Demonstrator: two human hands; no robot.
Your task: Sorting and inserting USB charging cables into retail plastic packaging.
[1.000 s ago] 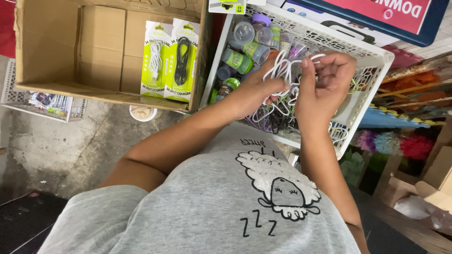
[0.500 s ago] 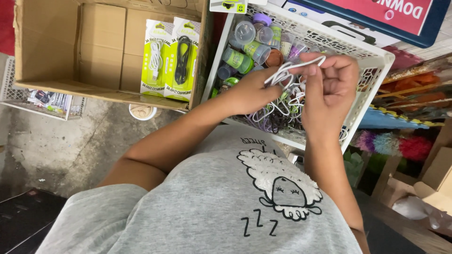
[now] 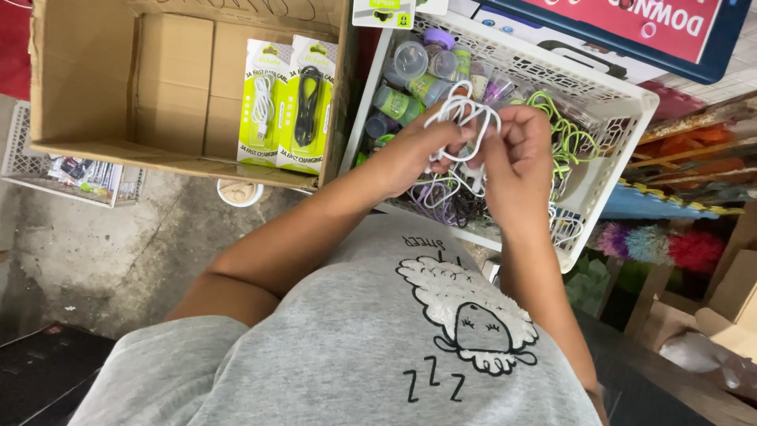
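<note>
Over the white basket (image 3: 631, 118), both hands have drawn closer together, left hand (image 3: 410, 150) and right hand (image 3: 516, 170) each pinching the white cable (image 3: 461, 110), now bunched into tighter loops.

We are in a small goods stockroom or shop packing area. Indicators: an open brown cardboard carton (image 3: 118, 79) holding carded charging cables in green packaging (image 3: 288, 102), a white perforated plastic basket (image 3: 607, 102) of loose cables and capsule cases, bare concrete floor (image 3: 110, 244).
</note>
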